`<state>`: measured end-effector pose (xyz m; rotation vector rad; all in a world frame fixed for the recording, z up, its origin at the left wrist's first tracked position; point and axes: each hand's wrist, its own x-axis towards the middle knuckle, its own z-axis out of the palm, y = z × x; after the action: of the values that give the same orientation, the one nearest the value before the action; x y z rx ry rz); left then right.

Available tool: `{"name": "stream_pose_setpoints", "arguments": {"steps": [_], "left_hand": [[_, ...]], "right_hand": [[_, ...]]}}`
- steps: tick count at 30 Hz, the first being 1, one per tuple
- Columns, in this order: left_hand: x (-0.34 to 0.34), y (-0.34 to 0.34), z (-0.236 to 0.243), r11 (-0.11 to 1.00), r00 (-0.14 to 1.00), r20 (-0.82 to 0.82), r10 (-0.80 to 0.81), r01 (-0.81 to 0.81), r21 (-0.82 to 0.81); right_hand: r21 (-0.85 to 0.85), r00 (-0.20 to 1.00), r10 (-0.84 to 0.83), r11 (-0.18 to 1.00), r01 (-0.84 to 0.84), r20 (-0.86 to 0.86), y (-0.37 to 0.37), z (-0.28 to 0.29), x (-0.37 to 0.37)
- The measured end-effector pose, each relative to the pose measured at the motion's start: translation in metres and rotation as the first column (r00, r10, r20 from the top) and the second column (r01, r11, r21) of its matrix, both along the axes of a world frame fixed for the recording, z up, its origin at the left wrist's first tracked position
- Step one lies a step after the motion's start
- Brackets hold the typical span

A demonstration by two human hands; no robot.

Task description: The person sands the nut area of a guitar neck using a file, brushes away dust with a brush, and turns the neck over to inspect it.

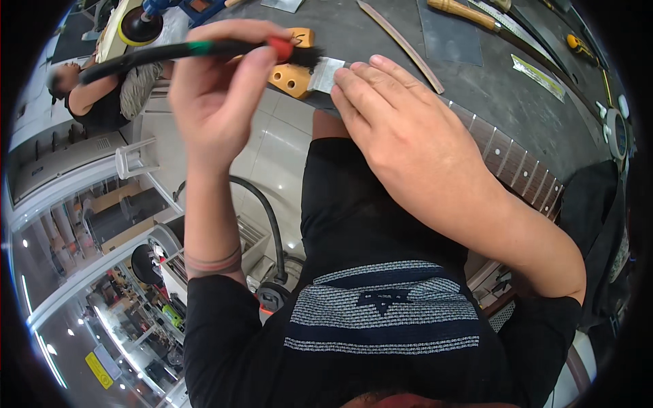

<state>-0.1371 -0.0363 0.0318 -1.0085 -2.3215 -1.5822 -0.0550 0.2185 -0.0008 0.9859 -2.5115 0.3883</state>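
My left hand [214,102] is closed around a brush [224,49] with a long black handle, a green band, a red collar and dark bristles. The bristles are over the headstock [290,80] of a guitar neck, close to a pale grey strip [325,75] lying across it. The headstock is orange-yellow wood with round holes. My right hand [401,129] lies flat over the neck, fingers together, the fingertips beside the pale strip. Past that hand the dark fretboard [507,153] shows its frets and white dots; the part under the palm is hidden.
On the dark bench [340,27] lie a curved wooden strip [401,44], a wood-handled tool [469,15] and a yellow-handled tool [581,47]. A polisher with a yellow-rimmed disc [141,27] stands far left. A person [95,95] sits beyond; a vacuum cleaner [273,296] is on the floor.
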Motion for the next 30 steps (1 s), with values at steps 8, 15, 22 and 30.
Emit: {"name": "stream_pose_setpoints", "arguments": {"steps": [8,15,22,30], "left_hand": [[-0.007,-0.004,-0.002,0.993,0.992,0.059,-0.115,0.115,0.015],[-0.012,-0.005,0.0,0.997,0.997,0.019,-0.075,0.075,-0.019],[-0.011,0.002,-0.005,0.997,0.999,0.05,-0.016,0.012,0.082],[0.0,0.001,-0.017,0.996,0.994,0.107,-0.016,0.006,0.093]], "right_hand": [[0.075,0.998,-0.002,0.997,-0.003,0.069,0.0,0.007,0.002],[-0.001,0.998,0.01,1.0,-0.01,0.069,0.0,0.004,0.0],[0.01,0.993,-0.007,1.0,0.006,0.12,-0.001,0.006,0.003],[0.052,0.978,-0.011,0.999,0.0,0.208,-0.001,0.009,0.001]]}}
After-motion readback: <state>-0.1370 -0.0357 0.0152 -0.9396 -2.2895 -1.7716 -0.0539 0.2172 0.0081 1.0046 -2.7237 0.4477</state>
